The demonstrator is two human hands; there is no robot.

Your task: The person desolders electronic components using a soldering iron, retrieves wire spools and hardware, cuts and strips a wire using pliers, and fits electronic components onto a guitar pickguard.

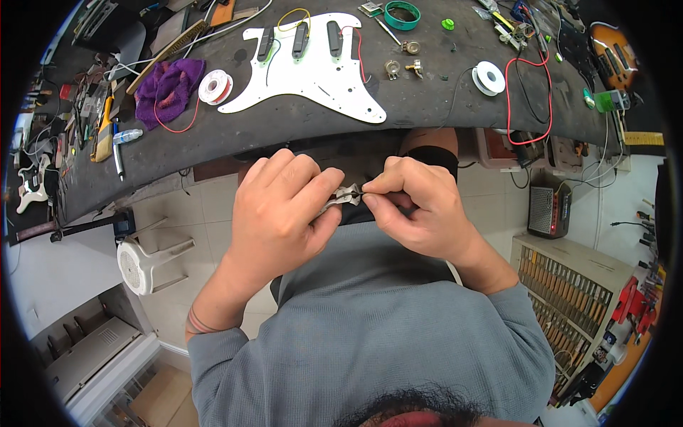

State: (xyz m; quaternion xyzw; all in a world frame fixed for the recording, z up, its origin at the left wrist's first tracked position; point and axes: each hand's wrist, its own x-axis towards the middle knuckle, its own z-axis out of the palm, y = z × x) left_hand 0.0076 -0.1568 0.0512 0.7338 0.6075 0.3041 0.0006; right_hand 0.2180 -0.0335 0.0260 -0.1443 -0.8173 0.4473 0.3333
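Observation:
Over my lap, just short of the bench edge, my left hand (281, 210) is closed on a silver metal hand tool (347, 195) that looks like pliers or a stripper, its handles largely covered by my fingers. My right hand (420, 210) pinches a thin dark piece (361, 192), perhaps a wire, at the tool's jaws, with thumb and forefinger close to the metal. How the piece sits in the jaws is too small to tell.
The dark bench (427, 99) bears a white pickguard (306, 78) with three pickups, two wire spools (489, 78), pots (413, 67), a purple cloth (171, 89) and scattered tools. A plastic stool (135, 263) stands left; an amplifier (548, 210) and drawer cabinet (562, 299) right.

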